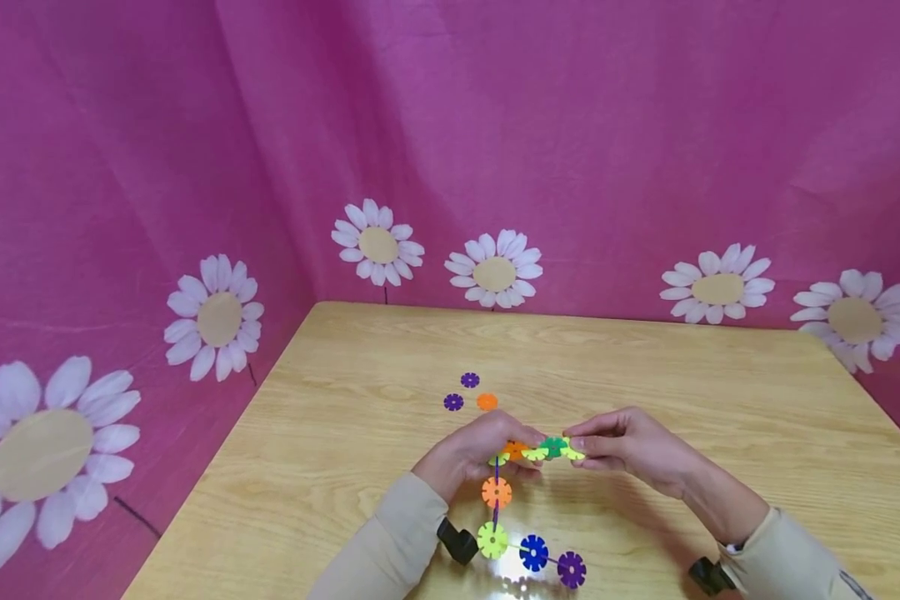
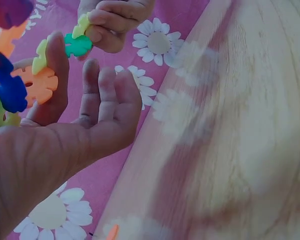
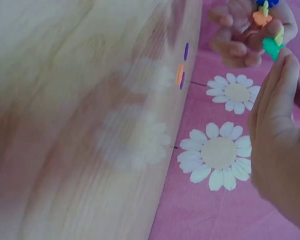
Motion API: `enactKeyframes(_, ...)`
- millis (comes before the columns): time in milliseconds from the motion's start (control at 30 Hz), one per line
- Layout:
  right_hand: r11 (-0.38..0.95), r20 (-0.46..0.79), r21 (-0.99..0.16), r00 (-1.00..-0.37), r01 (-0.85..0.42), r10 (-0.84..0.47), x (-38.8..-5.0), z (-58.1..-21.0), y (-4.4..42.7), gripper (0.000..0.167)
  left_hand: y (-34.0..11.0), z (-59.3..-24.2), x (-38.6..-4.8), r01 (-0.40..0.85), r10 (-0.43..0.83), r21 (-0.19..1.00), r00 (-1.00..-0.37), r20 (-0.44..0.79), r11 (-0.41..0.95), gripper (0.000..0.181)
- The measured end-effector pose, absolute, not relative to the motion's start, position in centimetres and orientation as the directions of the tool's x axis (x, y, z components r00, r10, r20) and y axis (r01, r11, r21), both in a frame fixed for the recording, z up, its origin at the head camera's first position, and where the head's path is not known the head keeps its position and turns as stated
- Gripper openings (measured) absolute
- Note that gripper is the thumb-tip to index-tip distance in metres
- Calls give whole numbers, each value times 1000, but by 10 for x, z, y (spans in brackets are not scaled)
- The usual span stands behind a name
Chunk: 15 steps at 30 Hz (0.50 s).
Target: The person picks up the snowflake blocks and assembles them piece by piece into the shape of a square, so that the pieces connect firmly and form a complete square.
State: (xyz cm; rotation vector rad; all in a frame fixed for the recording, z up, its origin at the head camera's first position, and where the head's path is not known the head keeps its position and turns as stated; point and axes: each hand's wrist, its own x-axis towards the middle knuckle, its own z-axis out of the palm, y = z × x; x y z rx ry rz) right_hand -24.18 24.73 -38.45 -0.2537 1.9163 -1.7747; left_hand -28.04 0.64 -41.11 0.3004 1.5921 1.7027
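A chain of notched plastic snowflake discs runs between my hands and hangs below the left one. My left hand (image 1: 474, 446) holds the chain near an orange disc (image 2: 39, 85), its other fingers loosely bent. With thumb and fingertips, my right hand (image 1: 641, 450) pinches the yellow disc (image 2: 81, 25) at the chain's end, slotted beside a green disc (image 1: 553, 447). Below the left hand the chain drops through an orange disc (image 1: 497, 492) to a yellow-green disc (image 1: 492, 540). From there it turns right through a blue disc (image 1: 533, 552) to a purple disc (image 1: 572, 570).
Beyond the left hand, two loose purple discs, one of them farther back (image 1: 470, 380), lie on the wooden table (image 1: 330, 400) with a loose orange disc (image 1: 487, 402). A pink curtain (image 1: 570, 125) with white daisies stands along the table's back and left sides.
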Motion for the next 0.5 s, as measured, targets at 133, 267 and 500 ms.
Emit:
enactKeyframes(133, 171, -207, -976, -816, 134, -540, -253, -385, 247, 49, -5, -414, -278, -372, 670, 926, -671, -317, 65, 31)
enactKeyframes(267, 259, -196, -964, -828, 63, -526, -272, -386, 241, 56, -19, -416, -278, -370, 659, 927, -682, -318, 65, 33)
enactKeyframes(500, 525, -134, -836, -870, -157, -474, -311, -399, 200, 36, -43, -422, -276, -390, 617, 919, -710, -340, 58, 33)
